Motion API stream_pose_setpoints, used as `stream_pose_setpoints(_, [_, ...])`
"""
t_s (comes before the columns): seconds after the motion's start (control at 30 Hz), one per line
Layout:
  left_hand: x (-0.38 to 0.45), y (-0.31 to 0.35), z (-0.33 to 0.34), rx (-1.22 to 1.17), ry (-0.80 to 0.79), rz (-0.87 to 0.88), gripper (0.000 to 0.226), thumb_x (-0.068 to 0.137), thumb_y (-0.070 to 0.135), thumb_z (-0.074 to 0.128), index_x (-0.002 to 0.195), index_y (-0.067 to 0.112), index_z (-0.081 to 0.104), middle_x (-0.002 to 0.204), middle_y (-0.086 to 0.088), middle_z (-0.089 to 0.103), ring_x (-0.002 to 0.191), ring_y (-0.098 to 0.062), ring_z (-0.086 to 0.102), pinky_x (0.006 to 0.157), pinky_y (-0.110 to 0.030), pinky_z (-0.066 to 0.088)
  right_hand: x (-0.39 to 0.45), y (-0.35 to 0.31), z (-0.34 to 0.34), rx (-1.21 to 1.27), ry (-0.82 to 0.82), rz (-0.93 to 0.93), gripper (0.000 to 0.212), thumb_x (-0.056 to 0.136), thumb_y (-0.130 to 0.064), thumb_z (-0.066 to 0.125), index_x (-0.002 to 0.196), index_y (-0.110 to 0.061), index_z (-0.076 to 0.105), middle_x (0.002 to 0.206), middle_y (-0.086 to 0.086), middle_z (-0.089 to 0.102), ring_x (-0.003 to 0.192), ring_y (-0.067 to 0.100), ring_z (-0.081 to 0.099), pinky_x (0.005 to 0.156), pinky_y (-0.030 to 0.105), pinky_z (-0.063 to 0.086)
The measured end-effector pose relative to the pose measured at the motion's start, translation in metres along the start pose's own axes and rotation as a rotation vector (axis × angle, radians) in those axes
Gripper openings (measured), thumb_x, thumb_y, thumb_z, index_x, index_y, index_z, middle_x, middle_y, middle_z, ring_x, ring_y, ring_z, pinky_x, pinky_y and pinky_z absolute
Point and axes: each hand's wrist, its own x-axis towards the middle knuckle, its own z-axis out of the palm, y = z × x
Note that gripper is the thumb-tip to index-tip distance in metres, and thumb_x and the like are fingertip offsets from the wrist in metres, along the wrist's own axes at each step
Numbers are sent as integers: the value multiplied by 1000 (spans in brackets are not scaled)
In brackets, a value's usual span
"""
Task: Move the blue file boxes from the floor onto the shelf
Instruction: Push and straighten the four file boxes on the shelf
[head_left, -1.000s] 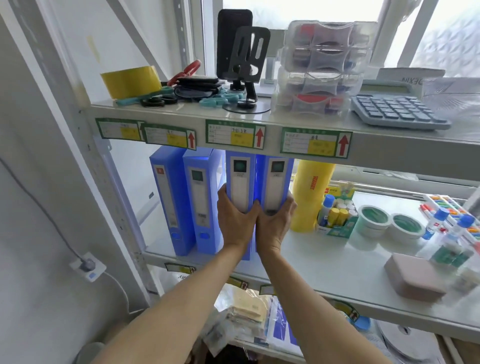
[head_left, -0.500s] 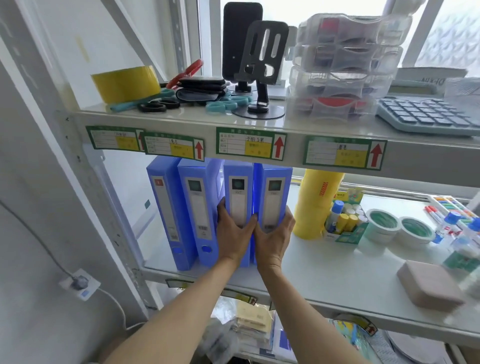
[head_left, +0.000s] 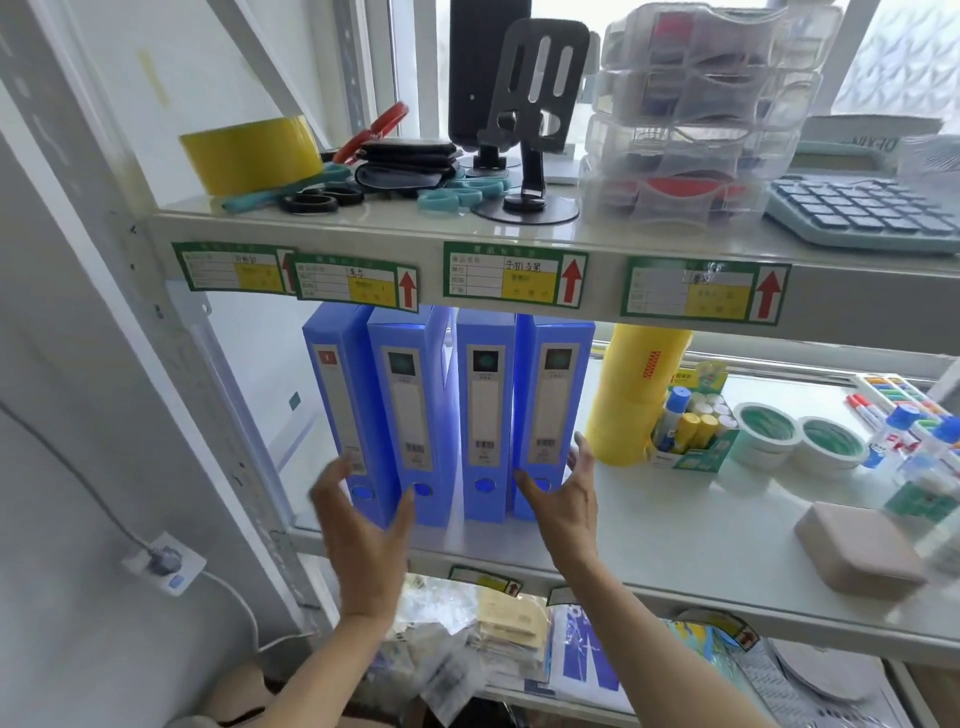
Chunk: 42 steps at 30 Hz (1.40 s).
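Several blue file boxes stand upright in a row at the left end of the middle shelf (head_left: 675, 540), spines facing me. The two on the right, one blue file box (head_left: 485, 410) and another blue file box (head_left: 553, 410), sit side by side. My left hand (head_left: 363, 530) hovers in front of the two left boxes (head_left: 374, 410), fingers spread, holding nothing. My right hand (head_left: 566, 504) is open just before the rightmost box, thumb close to its lower spine, fingers beside its right edge.
A tall yellow roll (head_left: 634, 395), a box of glue sticks (head_left: 691, 431), two tape rolls (head_left: 800, 436) and a beige block (head_left: 857, 551) share the middle shelf. The upper shelf holds yellow tape (head_left: 249, 156), scissors, phone stands, clear trays and a calculator (head_left: 862, 213). Packets lie on the shelf below.
Both hands have let go of the two right boxes and drawn back towards me with fingers spread. My left hand has shifted left. The boxes stay standing on the shelf.
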Motion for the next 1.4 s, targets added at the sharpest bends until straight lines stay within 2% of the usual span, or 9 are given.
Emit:
stream_pose_setpoints(0.13, [29,-37,0,40,-206,-379,103,72,32,82,152,15,20,148,-10,35,135,-28,43,106,-47,44,5,8,-1,10,-125,23,96,71,-33,84,149,-28,29,133,-4,58,118,18,60,96,44,55])
stream_pose_setpoints(0.23, [36,-53,13,19,-341,-404,96,66,34,84,142,14,29,130,-8,48,118,-28,55,93,-48,53,12,10,-4,-12,-184,53,101,66,-43,84,150,-39,29,127,-4,54,115,17,60,92,46,57])
stream_pose_setpoints(0.37, [41,-53,28,-27,-416,-352,94,69,25,85,143,15,29,131,-4,50,116,-22,52,97,-39,50,15,11,-10,29,-280,68,97,59,-55,80,142,-57,29,137,2,50,125,25,55,95,51,55])
stream_pose_setpoints(0.5, [48,-52,33,-59,-462,-294,91,69,21,85,141,18,28,125,0,54,109,-18,55,91,-33,50,14,8,-14,131,-395,79,87,66,-41,85,118,-79,27,153,0,40,128,29,55,100,49,53])
stream_pose_setpoints(0.63, [57,-55,32,-78,-458,-294,89,66,23,87,134,23,29,117,4,58,106,-21,63,90,-47,56,9,7,-12,98,-403,60,89,63,-45,87,120,-75,26,138,-13,48,124,23,55,101,50,52])
stream_pose_setpoints(0.77, [65,-55,33,-63,-457,-252,90,65,24,88,137,20,34,117,7,60,102,-15,63,89,-37,55,3,3,-2,6,-343,31,100,59,-53,85,142,-42,31,135,-11,53,118,17,59,97,46,55])
stream_pose_setpoints(0.87, [71,-58,35,-17,-451,-225,76,64,26,88,127,21,46,119,1,58,103,-16,60,90,-38,55,3,-4,6,-108,-289,-7,96,55,-58,81,139,-30,43,118,-8,52,110,16,59,92,42,57])
stream_pose_setpoints(1.13, [71,-65,40,-95,-489,-259,76,67,22,86,130,22,43,112,8,58,103,-15,59,84,-26,53,-1,-1,13,-148,-229,-14,75,71,-44,85,134,-27,50,114,-10,66,99,14,63,84,34,57])
stream_pose_setpoints(1.4, [84,-71,37,-73,-534,-272,82,67,25,86,135,20,39,117,5,59,105,-21,59,93,-38,54,-6,-3,18,-166,-246,10,82,72,-48,82,140,-26,42,107,-16,66,94,15,64,85,37,58])
